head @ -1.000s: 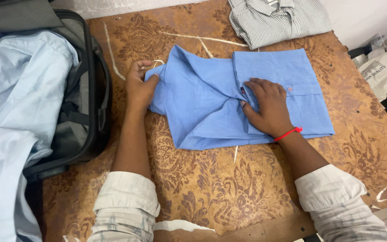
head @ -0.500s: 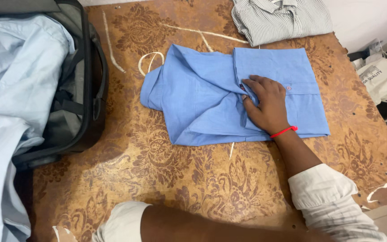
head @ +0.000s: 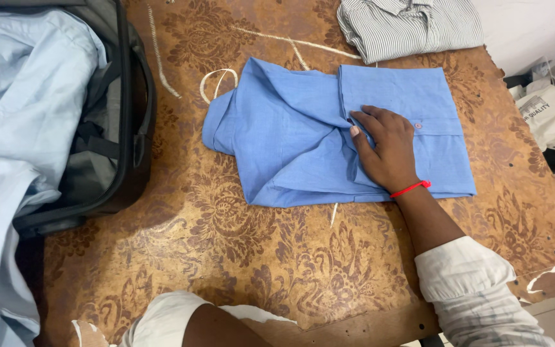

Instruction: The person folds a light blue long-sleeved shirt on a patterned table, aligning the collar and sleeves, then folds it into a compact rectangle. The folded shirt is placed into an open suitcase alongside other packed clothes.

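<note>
We count three shirts: one blue shirt (head: 303, 138) at the frame's centre, one striped shirt (head: 409, 26) at the upper right, one pale blue shirt (head: 14, 115) at the left. We see one suitcase (head: 130, 135) at the upper left, one table (head: 277, 257), one white bag (head: 554, 115) at the right edge, and one hand (head: 387, 151).

Right hand (head: 387, 151) lies flat, palm down, on folded blue cotton shirt (head: 303, 141) atop brown patterned table (head: 258, 257); left hand out of frame.
</note>
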